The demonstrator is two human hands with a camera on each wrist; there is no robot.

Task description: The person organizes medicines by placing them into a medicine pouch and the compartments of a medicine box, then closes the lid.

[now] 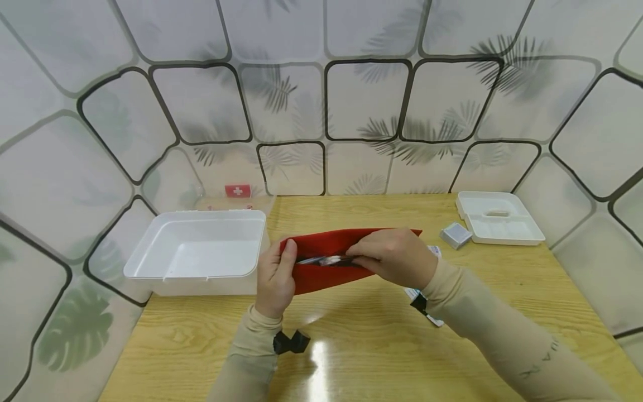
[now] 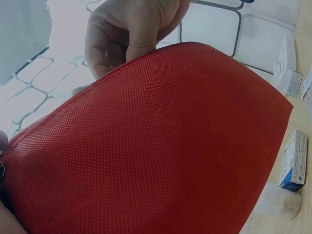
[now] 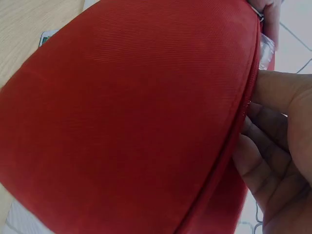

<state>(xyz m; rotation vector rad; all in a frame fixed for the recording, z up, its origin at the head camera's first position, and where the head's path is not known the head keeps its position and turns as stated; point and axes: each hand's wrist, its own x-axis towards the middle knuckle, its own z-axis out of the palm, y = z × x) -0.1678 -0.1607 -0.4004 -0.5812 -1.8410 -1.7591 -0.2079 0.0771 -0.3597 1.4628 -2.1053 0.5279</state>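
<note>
Head view shows the left hand [image 1: 275,276] and right hand [image 1: 389,257] both gripping the red pouch [image 1: 321,273] (mouth open), right of the white box [image 1: 198,251].

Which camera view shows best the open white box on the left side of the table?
The head view shows the white box best: its whole rim and its inside are visible, beside the left hand gripping the red pouch. In both wrist views the pouch fills the frame. The left wrist view shows only a pale blur at its upper left, perhaps the box; the right wrist view shows nothing.
</note>
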